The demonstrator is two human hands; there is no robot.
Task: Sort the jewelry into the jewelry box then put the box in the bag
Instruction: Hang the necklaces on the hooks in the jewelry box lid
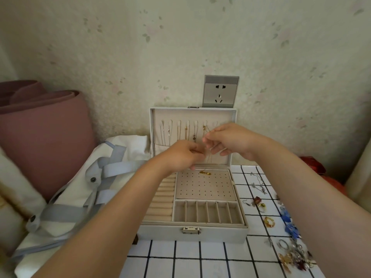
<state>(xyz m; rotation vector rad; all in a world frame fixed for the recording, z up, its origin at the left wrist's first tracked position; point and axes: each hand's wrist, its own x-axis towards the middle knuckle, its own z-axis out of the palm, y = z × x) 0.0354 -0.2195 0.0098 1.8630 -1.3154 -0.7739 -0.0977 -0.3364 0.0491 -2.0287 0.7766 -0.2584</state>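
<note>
Pinching a thin gold necklace [209, 155] between left hand [180, 155] and right hand [230, 141], before the raised lid [192, 112] of the jewelry box [192, 234].

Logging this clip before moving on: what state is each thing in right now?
jewelry box: open
lid: upright
latch: unfastened
gold necklace: held up by its chain, pendant end down on the perforated panel
left hand: pinching the chain
right hand: pinching the chain
divided compartments: empty
bag: lying flat, left of the box
loose jewelry: unsorted, right of the box
wall socket: nothing plugged in
</note>
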